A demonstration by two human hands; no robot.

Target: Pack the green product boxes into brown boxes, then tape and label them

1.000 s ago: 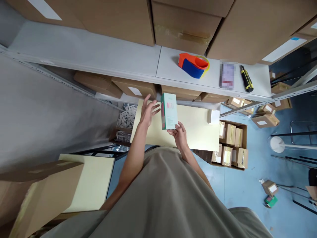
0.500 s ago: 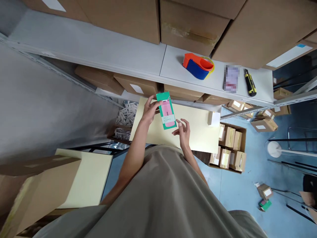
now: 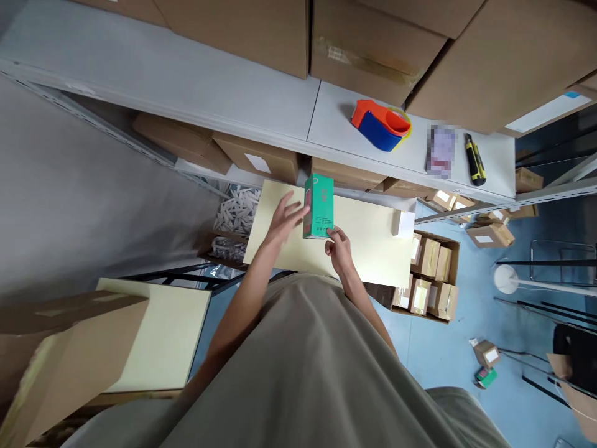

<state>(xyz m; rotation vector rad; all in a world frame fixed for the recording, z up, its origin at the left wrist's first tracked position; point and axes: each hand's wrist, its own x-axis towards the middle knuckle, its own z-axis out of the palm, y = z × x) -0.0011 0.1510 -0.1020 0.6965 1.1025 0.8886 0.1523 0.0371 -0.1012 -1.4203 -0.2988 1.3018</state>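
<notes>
Green box held over pale counter. Right hand: grip narrow, pinching box's lower right corner; box extends forward from thumb. Left hand: grip wide, beside box's left side; contact unclear.

Tape dispenser, yellow-black cutter on shelf.

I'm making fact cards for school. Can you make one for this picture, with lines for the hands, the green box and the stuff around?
Left hand: open, beside the green box; touching unclear
Right hand: holds the green box's lower right corner
Table: pale yellow, under the hands; white box near its right end
Shelf: orange-and-blue tape dispenser, blurred item, yellow-and-black cutter
</notes>
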